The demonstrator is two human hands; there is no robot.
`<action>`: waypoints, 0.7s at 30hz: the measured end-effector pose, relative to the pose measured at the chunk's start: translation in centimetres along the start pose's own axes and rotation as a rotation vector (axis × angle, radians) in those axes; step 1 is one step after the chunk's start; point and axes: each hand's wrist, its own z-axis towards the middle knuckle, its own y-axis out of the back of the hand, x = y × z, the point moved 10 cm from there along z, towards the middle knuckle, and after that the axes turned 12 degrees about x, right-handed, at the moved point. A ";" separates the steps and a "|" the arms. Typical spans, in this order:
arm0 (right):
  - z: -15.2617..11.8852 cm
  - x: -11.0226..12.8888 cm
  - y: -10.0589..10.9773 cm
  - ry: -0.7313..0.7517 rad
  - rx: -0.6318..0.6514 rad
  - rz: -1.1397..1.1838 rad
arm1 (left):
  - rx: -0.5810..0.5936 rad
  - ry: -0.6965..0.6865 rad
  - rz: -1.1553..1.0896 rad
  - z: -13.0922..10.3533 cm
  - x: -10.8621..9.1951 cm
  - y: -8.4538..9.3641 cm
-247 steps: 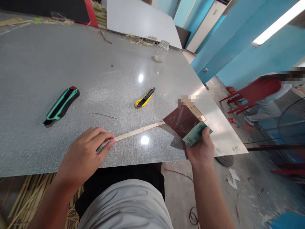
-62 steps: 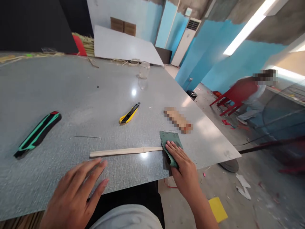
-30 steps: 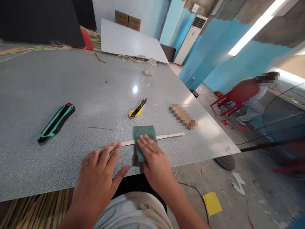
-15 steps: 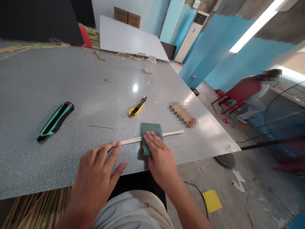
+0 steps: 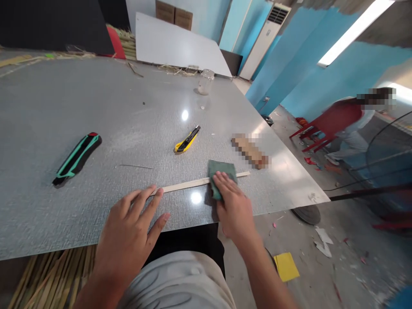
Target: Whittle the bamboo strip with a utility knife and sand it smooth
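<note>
Your right hand (image 5: 234, 207), grasping the green sheet (image 5: 222, 166), slides rightward, likely ending its stroke; your unclenched left hand (image 5: 128, 229) pins the strip (image 5: 186, 185).

Craft workshop, basic. Yellow utility knife (image 5: 187, 140) and green-black knife (image 5: 77, 159) on a grey tabletop (image 5: 71, 214), long sticks (image 5: 58, 274) stacked below, straw-like scraps (image 5: 178, 70) along its far edge, paper litter (image 5: 323, 236) on the floor (image 5: 304, 238). Blue wall paint (image 5: 299, 56) stops at bare cement (image 5: 386, 32) up top (tall air conditioner (image 5: 265, 38), though).
</note>
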 end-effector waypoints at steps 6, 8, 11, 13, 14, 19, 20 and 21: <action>1.6 9.5 -4.0 0.311 0.202 0.074 | 0.008 -0.043 -0.069 0.1 0.7 0.2; 1.4 8.6 -3.5 0.314 0.197 0.116 | 0.018 -0.039 -0.085 0.1 0.9 0.1; 0.8 3.5 -1.4 0.224 0.120 0.122 | 0.013 -0.015 -0.097 0.1 1.1 0.1; 0.3 -0.3 0.4 0.114 0.028 0.075 | -0.004 -0.002 -0.091 0.2 1.1 0.2; 0.0 -1.6 0.9 0.064 -0.005 0.043 | -0.006 0.001 -0.085 0.2 1.0 0.2; 0.2 1.4 -0.7 0.071 0.004 -0.058 | -0.008 0.007 -0.057 0.4 0.5 0.3; 0.4 3.6 -1.8 0.137 0.061 -0.035 | -0.012 0.005 -0.058 0.4 0.5 0.4; 0.6 5.8 -2.8 0.206 0.115 -0.002 | -0.012 0.001 -0.060 0.4 0.5 0.4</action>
